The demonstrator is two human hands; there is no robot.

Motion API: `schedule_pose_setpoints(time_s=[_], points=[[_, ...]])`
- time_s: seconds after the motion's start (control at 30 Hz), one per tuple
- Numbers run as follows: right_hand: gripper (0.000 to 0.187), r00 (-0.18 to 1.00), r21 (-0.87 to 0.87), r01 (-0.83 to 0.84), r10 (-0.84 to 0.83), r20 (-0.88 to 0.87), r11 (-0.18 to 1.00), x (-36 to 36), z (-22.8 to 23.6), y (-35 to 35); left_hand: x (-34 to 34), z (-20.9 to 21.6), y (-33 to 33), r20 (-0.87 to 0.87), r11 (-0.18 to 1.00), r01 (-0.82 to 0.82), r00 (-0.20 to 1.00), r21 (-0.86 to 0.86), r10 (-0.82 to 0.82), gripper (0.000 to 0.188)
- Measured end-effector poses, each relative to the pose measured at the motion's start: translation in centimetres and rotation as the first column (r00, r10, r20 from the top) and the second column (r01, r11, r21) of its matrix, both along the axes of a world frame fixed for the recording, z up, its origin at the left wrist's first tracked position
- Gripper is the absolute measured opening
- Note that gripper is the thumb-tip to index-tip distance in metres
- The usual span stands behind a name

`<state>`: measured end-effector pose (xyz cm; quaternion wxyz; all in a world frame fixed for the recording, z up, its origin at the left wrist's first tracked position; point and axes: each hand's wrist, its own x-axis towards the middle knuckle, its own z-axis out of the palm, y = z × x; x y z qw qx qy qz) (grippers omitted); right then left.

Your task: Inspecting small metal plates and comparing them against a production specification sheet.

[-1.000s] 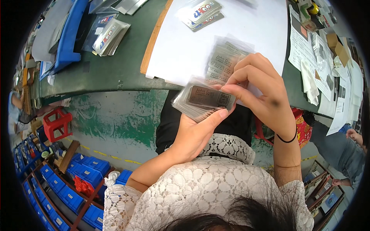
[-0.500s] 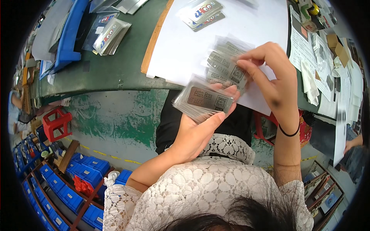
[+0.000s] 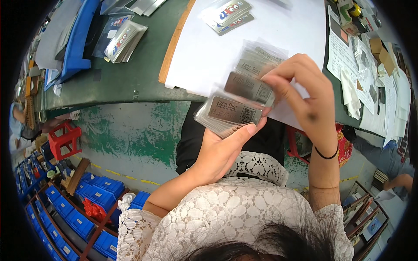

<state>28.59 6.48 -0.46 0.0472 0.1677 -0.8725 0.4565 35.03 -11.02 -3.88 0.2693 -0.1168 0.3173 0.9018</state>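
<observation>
My left hand [image 3: 233, 145] is closed round a stack of metal cards [image 3: 230, 112], silver-grey with dark lettering and a square code, in clear sleeves. Just beyond it, my right hand [image 3: 300, 87] pinches a single metal card [image 3: 246, 87] by its right end, between thumb and fingers. That card tilts and looks darker than the others. Behind it, overlapping sleeved cards [image 3: 257, 58] lie fanned on the white sheet [image 3: 209, 61]; the held card partly hides them.
More sleeved cards with a colourful logo [image 3: 230, 17] lie at the sheet's far side. Another bundle of cards [image 3: 125, 41] sits on the green table [image 3: 130, 80], near a blue tray [image 3: 76, 52]. Papers [image 3: 348, 61] and a cloth [image 3: 349, 93] cover the right. A red stool [image 3: 64, 141] stands left.
My right hand has shifted slightly left, and the card in its fingers now shows tilted over the fanned ones. The left hand stays almost still. Another person at far right has moved.
</observation>
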Motion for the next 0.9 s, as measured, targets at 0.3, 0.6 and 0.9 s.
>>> schedule_pose_setpoints(time_s=[0.3,0.6,0.9], points=[[0.016,0.994,0.127,-0.052,0.064,-0.090,0.991,0.5,0.7,-0.3,0.4,0.2,0.2,0.026,0.999,-0.040,0.999,0.000,0.040,0.044],[0.008,0.991,0.072,-0.048,0.057,-0.118,0.996,-0.1,0.0,0.1,0.0,0.0,0.3,0.038,1.000,-0.019,0.999,-0.020,0.020,0.042],[0.042,0.998,0.269,0.059,-0.052,-0.031,0.961,-1.0,1.3,0.5,0.2,-0.1,0.3,0.002,0.995,-0.084,0.996,0.061,0.084,0.036]])
